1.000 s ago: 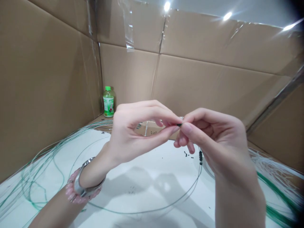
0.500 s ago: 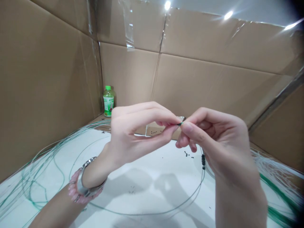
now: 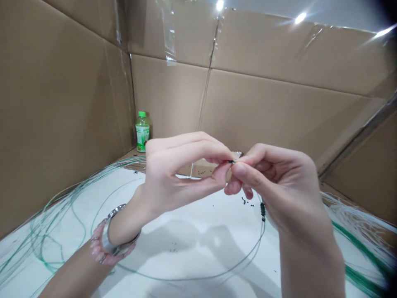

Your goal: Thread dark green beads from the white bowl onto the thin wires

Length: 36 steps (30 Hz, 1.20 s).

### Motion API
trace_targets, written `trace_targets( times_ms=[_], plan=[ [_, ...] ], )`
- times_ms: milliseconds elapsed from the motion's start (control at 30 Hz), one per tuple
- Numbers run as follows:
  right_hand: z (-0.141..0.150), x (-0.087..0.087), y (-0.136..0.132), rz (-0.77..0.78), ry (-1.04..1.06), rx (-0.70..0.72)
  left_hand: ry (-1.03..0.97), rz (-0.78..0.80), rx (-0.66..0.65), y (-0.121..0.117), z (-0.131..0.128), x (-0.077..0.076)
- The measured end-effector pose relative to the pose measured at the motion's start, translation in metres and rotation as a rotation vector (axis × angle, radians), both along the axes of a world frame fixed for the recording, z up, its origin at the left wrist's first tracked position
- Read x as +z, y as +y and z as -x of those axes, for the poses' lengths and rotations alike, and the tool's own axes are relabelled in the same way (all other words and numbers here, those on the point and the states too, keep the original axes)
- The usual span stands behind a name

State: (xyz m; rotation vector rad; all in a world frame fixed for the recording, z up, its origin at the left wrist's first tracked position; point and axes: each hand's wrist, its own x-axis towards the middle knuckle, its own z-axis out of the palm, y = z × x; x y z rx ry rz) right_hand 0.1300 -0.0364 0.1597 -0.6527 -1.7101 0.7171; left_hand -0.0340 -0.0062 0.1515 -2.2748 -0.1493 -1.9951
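My left hand is closed in a pinch, thumb against forefinger, on a tiny dark bead-like piece. Touching it from the other side, my right hand pinches the thin green cord, mostly hidden between thumb and forefinger. Below my right palm hangs a short stack of black beads on a cord. A long loop of green cord curves under both hands across the white tabletop. Several loose black beads lie behind the right fingers.
Bundles of green and white cord lie along the left edge and at the right. A green-capped bottle stands in the far left corner. Cardboard walls enclose the table. More tiny dark bits sit on cardboard at the back.
My right hand has shifted slightly left, and its fingertips are closer to the left ones. The bead stack has swung a little left with it. My left hand stays nearly in place.
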Motion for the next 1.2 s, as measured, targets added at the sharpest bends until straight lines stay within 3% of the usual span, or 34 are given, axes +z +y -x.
trace_targets(
  times_ms=[133,300,533,900,967,1067,1133,1200],
  plan=[
    [-0.001,0.0,-0.001,-0.015,-0.014,-0.019,0.065,0.051,-0.069,0.003,0.004,0.001],
    [0.001,0.0,-0.002,-0.041,0.02,-0.072,0.028,0.231,-0.118,0.003,0.008,0.003],
    [0.001,0.001,-0.001,-0.049,0.008,-0.094,0.118,0.369,-0.06,-0.002,0.006,0.002],
    [-0.002,0.002,0.003,-0.01,-0.047,-0.113,0.262,0.236,0.146,-0.004,0.005,0.003],
    [-0.008,0.004,0.001,0.021,-0.125,-0.137,0.21,0.212,0.204,-0.002,0.006,0.002],
    [-0.025,0.004,-0.002,0.073,-0.446,-0.159,0.199,0.255,0.252,0.003,0.008,0.001],
    [-0.036,-0.001,-0.004,0.142,-0.634,-0.151,0.318,0.322,0.225,0.008,0.005,-0.001],
    [-0.044,-0.009,-0.006,0.219,-0.613,-0.141,0.466,0.384,0.14,0.013,-0.004,-0.007]
  ],
)
